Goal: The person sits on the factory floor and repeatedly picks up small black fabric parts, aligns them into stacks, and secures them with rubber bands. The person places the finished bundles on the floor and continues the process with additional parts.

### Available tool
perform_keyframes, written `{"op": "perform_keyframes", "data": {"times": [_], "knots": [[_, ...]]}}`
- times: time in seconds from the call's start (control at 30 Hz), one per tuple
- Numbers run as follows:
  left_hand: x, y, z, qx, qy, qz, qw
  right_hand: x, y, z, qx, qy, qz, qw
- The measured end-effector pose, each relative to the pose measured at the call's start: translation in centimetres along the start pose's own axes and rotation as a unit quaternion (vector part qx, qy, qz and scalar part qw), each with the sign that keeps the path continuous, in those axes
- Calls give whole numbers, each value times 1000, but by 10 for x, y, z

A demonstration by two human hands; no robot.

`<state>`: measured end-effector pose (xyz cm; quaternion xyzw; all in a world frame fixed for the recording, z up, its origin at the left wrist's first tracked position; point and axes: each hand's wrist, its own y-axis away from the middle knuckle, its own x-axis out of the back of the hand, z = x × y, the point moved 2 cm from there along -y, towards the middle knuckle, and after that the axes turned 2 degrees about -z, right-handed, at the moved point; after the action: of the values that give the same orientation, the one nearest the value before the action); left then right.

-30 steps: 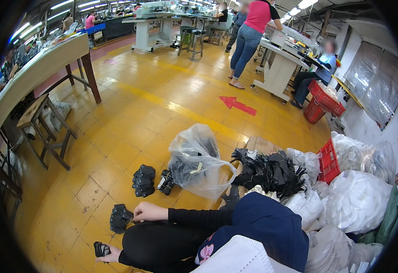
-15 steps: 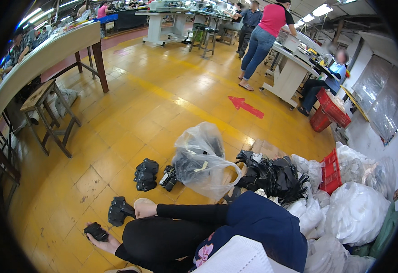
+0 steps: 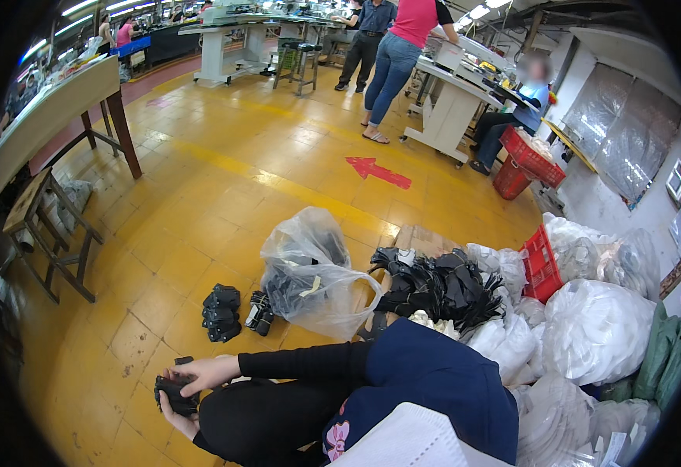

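My left hand (image 3: 173,414) and my right hand (image 3: 210,372) meet low at the left, just above the yellow tiled floor. Together they clasp a small black fabric bundle (image 3: 174,393); the left hand cups it from below and the right lies over its top. My right arm in a black sleeve reaches across my black-clad leg. Just beyond the hands, two stacks of black pieces (image 3: 221,313) (image 3: 259,311) stand on the floor. Behind them is a clear plastic bag (image 3: 309,268) with more black pieces inside.
A heap of loose black pieces (image 3: 442,284) lies on cardboard to the right, beside white filled bags (image 3: 597,331) and a red crate (image 3: 541,263). A wooden stool (image 3: 49,233) and long bench stand left. People work at tables (image 3: 449,101) farther back.
My hands were apart, the left one holding a small black piece near the floor. They have now come together around the black bundle. The view has swung slightly.
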<state>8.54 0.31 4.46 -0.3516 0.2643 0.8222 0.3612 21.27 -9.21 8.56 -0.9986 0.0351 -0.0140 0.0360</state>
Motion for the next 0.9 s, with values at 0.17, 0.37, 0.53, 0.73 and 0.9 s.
{"op": "perform_keyframes", "data": {"times": [0.17, 0.37, 0.53, 0.73, 0.9], "knots": [[-36, 12, 5, 2, -42, -96, 994, -5, 0, -15, -27, 75, 7, 997], [-45, 19, 0, 21, -44, -54, 997, -6, 4, -10, -58, 44, 44, 996], [-31, 13, -8, 38, -34, -30, 998, -9, 4, -2, 23, -3, 162, 987], [-26, 5, -11, 47, -31, -18, 998, -7, 8, -1, 14, 78, 228, 970], [-22, 2, -10, 53, -28, -16, 998, -8, 10, -2, -3, 7, 205, 979]]}}
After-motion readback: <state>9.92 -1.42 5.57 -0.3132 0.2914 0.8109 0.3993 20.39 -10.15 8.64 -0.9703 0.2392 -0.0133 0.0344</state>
